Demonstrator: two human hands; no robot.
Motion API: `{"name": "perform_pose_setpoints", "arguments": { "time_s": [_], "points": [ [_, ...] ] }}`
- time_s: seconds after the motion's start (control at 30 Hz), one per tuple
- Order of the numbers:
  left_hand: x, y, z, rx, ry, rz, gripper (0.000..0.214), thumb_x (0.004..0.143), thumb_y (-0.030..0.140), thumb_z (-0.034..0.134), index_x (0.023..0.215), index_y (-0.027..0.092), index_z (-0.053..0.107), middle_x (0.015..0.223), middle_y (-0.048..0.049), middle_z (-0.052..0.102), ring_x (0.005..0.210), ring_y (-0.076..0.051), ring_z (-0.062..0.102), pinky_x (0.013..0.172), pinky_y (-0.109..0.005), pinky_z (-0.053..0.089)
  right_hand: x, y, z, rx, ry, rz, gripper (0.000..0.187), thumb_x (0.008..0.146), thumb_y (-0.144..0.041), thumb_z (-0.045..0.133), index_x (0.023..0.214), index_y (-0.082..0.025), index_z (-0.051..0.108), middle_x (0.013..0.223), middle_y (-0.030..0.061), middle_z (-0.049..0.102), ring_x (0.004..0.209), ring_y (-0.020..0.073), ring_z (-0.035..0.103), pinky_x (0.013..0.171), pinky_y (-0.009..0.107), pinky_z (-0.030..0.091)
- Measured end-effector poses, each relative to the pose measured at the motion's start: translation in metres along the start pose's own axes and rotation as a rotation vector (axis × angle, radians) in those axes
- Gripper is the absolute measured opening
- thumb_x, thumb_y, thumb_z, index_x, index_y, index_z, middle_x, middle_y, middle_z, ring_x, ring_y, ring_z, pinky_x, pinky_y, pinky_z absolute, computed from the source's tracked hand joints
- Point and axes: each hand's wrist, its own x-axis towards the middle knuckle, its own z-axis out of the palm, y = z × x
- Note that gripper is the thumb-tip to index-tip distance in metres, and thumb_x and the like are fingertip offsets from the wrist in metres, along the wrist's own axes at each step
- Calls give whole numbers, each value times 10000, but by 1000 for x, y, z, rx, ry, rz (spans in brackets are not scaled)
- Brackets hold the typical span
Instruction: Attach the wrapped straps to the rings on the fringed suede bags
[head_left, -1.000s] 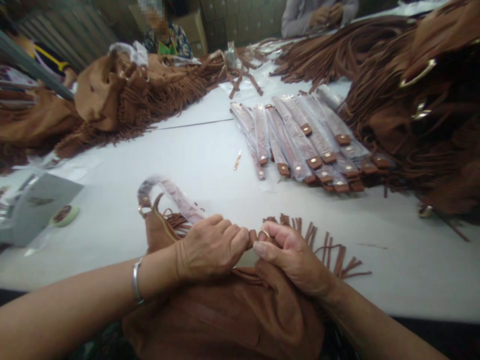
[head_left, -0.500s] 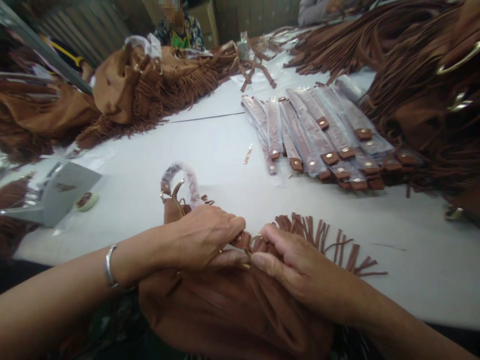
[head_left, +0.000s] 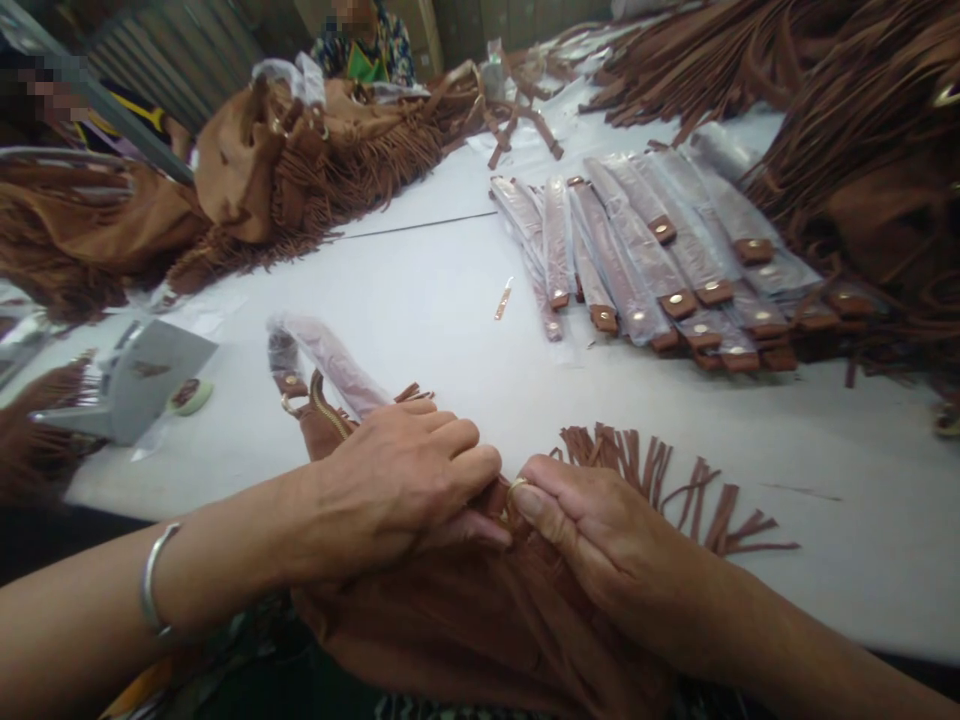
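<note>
A brown fringed handbag (head_left: 465,625) lies at the table's near edge, partly over it. My left hand (head_left: 409,480) is closed on the end of the bag's plastic-wrapped handle (head_left: 337,368), beside a gold metal ring (head_left: 517,484). Thumb and fingers of my right hand (head_left: 600,525) pinch that ring and the brown leather around it. Most of the handle end is hidden behind my left fingers. At the bag's left side, the handle's other end (head_left: 291,383) hangs on a second ring, near a gold zipper (head_left: 328,405). Fringe (head_left: 637,465) spreads out beyond my right hand.
Several plastic-wrapped straps (head_left: 637,260) lie in a pile ahead. Brown fringed bags (head_left: 247,170) are heaped at the back left, with more fringe (head_left: 840,130) at the right. A tape dispenser (head_left: 142,375) stands on the left. A person (head_left: 367,50) sits across the table.
My hands have drawn closer together, and the strap tab between them is now mostly covered. The bag's left end and its handle loop have shifted left and the loop leans over.
</note>
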Motion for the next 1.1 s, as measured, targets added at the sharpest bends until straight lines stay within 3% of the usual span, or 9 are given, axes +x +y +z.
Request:
{"name": "perform_pose_setpoints", "arguments": {
  "time_s": [0.1,0.3,0.43,0.63,0.77,0.9,1.0,1.1],
  "points": [
    [-2,2,-3,-29,4,18,376,910,503,342,784,173,467,727,-17,495,662,-166,427,632,-311,271,0,1,6,-5,103,-57,318,961,-290,320,689,-164,428,626,-13,450,562,105,402,568,257,284],
    [-5,11,5,198,170,-48,305,900,449,421,841,162,506,711,-12,483,667,-170,418,619,-322,263,0,4,18,59,275,16,317,939,-298,351,656,-166,403,580,-18,431,536,101,397,533,263,255],
    [-4,18,14,129,179,-144,277,901,416,426,831,157,494,747,-33,490,685,-177,421,637,-322,297,3,7,20,27,321,2,297,932,-290,359,666,-165,409,586,-16,436,529,100,391,530,264,246],
    [-3,21,30,208,310,-152,256,887,381,465,751,164,452,650,-16,433,599,-160,384,576,-323,278,6,10,17,83,365,-25,305,929,-261,375,643,-159,396,568,-22,413,519,91,381,528,251,257],
    [3,27,45,276,418,-193,260,885,370,475,922,112,491,664,-28,470,613,-165,417,574,-313,313,8,15,20,196,429,9,325,933,-282,382,634,-154,394,563,-23,399,530,89,377,526,241,263],
    [9,35,66,202,441,-268,308,898,309,462,1088,67,446,727,-50,494,658,-171,432,599,-302,338,8,28,30,459,498,83,345,927,-343,414,645,-145,398,596,-21,386,563,88,361,542,219,291],
    [10,31,73,147,452,-243,280,910,325,436,1040,78,454,705,-38,471,639,-162,418,583,-291,326,7,38,28,611,408,133,354,923,-395,411,681,-137,415,626,-17,383,590,89,359,548,208,303],
    [9,14,60,125,358,-77,286,926,386,374,942,118,470,681,-21,450,606,-154,398,556,-293,300,8,41,9,632,92,114,385,894,-438,457,671,-129,405,623,-26,333,567,77,297,503,197,255]
  ]
}}
